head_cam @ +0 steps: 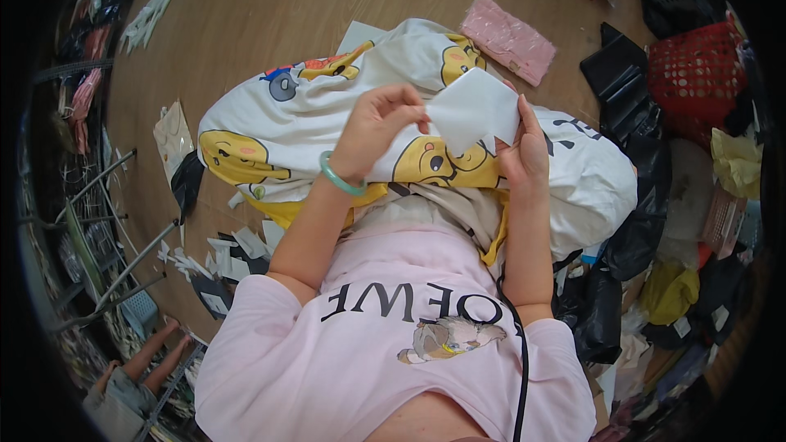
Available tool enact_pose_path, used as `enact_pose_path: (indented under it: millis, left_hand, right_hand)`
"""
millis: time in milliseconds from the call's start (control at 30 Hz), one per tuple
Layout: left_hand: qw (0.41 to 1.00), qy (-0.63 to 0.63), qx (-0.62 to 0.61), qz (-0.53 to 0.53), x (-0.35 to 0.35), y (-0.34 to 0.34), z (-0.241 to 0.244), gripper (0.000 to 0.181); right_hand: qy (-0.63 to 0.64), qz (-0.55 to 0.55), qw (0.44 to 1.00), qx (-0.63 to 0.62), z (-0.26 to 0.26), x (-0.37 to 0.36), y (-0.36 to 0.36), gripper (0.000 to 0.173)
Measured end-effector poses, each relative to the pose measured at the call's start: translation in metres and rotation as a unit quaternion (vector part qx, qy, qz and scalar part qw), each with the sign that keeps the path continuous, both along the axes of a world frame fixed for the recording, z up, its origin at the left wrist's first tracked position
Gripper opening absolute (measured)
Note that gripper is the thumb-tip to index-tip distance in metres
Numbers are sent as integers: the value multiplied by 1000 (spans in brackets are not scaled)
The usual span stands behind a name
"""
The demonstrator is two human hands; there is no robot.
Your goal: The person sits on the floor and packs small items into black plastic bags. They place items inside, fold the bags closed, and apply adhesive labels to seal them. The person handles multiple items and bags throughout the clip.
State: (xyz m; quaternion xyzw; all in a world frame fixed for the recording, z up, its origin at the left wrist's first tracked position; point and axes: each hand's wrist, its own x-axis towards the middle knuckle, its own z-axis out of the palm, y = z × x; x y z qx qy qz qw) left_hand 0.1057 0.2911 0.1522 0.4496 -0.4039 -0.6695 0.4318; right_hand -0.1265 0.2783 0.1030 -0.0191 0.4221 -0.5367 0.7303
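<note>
A small white glossy sheet point(476, 107), perhaps paper or a sticker backing, is held up over the lap. My right hand point(525, 144) grips its right side, with the thumb at the edge and the fingers partly behind it. At the sheet's left corner, the thumb and forefinger of my left hand point(393, 120) are pinched together. A pale green bangle point(341, 175) circles the left wrist. Under both hands, white cloth point(319, 116) printed with yellow cartoon figures covers the legs.
On the wooden-looking floor point(245, 0) lies a pink plastic-wrapped packet point(508, 40). A red perforated basket point(697, 73) and black plastic bags point(638, 196) crowd the right. Paper scraps point(236, 252) and metal rack legs point(132, 267) are at left. Another person's legs point(156, 356) show at lower left.
</note>
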Motion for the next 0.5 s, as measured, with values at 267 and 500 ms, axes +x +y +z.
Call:
enact_pose_path:
  millis: [267,500]
  left_hand:
    - [991,18,0,134,83,-50,-31,16]
    - [850,-378,-11,366,264,-156,-92,23]
  right_hand:
    - [90,-24,996,-14,-15,-26,-14,35]
    - [147,-71,985,-53,-10,-86,-44,34]
